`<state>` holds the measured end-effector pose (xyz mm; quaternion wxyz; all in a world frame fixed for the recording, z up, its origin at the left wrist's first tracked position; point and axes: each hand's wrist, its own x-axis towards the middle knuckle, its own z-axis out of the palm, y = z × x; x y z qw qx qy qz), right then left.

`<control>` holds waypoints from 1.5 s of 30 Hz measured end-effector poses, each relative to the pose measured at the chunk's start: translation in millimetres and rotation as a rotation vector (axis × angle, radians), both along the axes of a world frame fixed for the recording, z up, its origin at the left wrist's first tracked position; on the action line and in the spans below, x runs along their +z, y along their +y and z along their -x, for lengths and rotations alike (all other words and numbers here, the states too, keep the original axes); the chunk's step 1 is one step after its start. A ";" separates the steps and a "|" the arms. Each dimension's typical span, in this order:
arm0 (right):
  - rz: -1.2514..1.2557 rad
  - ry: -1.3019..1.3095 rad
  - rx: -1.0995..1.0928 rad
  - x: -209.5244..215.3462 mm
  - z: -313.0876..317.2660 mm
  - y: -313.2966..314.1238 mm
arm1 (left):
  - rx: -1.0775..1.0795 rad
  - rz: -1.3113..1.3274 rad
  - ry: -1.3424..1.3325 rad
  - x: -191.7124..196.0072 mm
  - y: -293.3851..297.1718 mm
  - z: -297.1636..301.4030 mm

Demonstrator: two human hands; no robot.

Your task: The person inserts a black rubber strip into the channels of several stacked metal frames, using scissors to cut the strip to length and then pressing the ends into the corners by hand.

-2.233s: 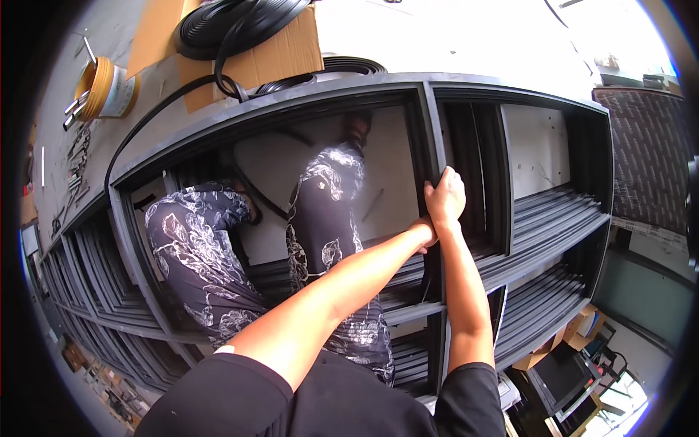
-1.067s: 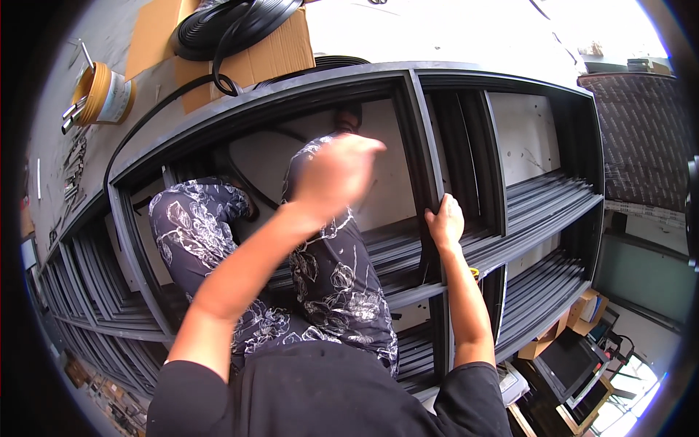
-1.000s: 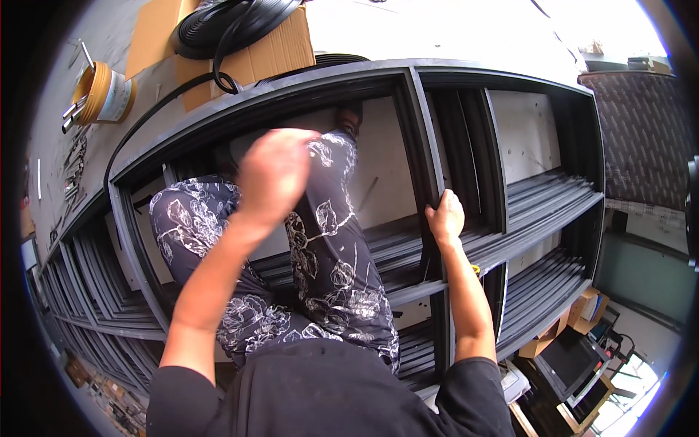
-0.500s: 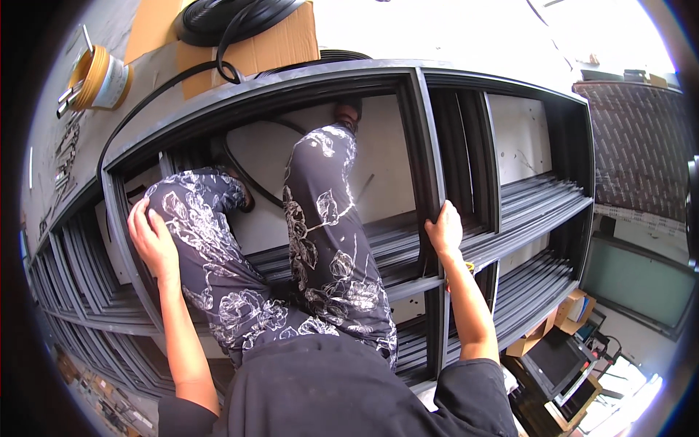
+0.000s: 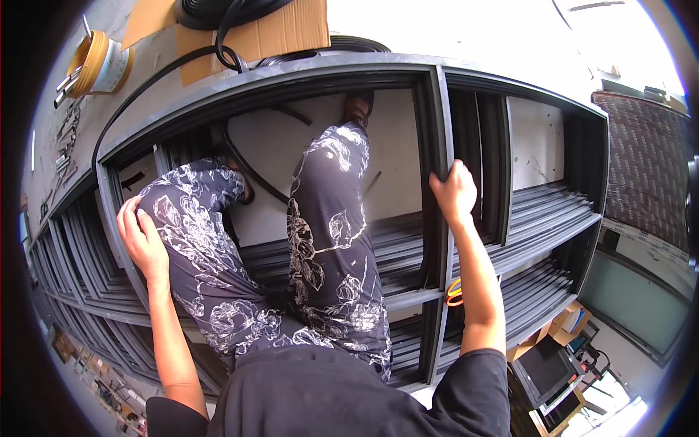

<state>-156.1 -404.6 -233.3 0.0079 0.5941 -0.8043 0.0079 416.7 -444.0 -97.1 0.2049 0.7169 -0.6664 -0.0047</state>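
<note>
My right hand (image 5: 456,192) is closed round the middle bar of a dark grey window frame (image 5: 441,120), which lies on top of a stack of similar frames. My left hand (image 5: 143,242) rests on my left knee, its fingers laid along the trouser cloth and holding nothing. My legs, in dark trousers (image 5: 331,182) with white flower outlines, reach down through the large opening of the frames. Close to my right forearm, a pair of orange and yellow loops (image 5: 454,292) sits against the bar; what they belong to is hidden.
Coiled black rubber strip (image 5: 233,11) lies on cardboard (image 5: 291,33) beyond the frames, one length trailing to the left. A yellow bucket (image 5: 102,64) with metal pieces stands at far left. Patterned wrapped panels (image 5: 641,160) stand at right, with boxes (image 5: 568,324) nearer.
My right hand has slid farther along the middle bar, away from my body, uncovering the orange and yellow loops. My left hand stays on the knee. The whole view has shifted slightly.
</note>
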 end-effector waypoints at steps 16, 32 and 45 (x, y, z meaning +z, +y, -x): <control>-0.170 -0.233 0.024 13.2 12.2 -52.7 | 0.012 0.051 0.038 6.1 1.1 8.1; -0.014 -0.005 -0.258 22.5 -62.0 142.6 | -0.018 0.097 0.033 2.3 0.7 7.4; -0.053 -0.167 -0.266 27.6 -47.7 176.2 | 0.006 0.095 0.079 -2.0 5.1 2.1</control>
